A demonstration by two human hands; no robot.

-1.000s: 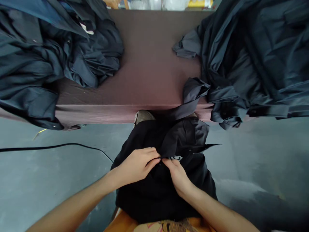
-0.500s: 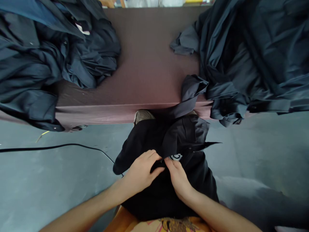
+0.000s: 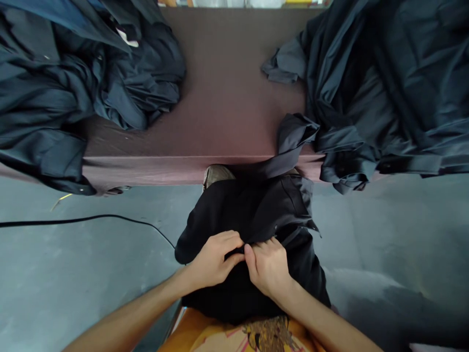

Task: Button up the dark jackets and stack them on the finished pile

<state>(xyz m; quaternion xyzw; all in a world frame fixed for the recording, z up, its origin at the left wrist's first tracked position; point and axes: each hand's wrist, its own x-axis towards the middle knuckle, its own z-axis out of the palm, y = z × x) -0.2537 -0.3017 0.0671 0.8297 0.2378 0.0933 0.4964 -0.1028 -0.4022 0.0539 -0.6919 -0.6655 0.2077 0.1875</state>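
A dark garment [image 3: 271, 210] lies across my lap, and a strip of it runs up onto the table edge. My left hand [image 3: 216, 256] pinches a fold of its dark cloth between thumb and fingers. Right beside it, my right hand [image 3: 269, 266] grips the same edge, thumb on top and fingers tucked partly under the fabric. The two thumbs nearly meet over the fold. Small snaps or buttons show on the cloth just above my right hand. What exactly lies between the fingertips is hidden.
A brown-covered table [image 3: 227, 98] stands in front of me. Dark garments are heaped on its left [image 3: 135, 83] and a larger dark pile [image 3: 384, 88] on its right, both overhanging the edge. A black cable [image 3: 110, 216] crosses the grey floor [image 3: 110, 264] at left.
My right hand has turned and slid its fingers under the cloth edge, covering the white printed mark seen before. The garment's pointed right flap has dropped. My left hand keeps its pinch.
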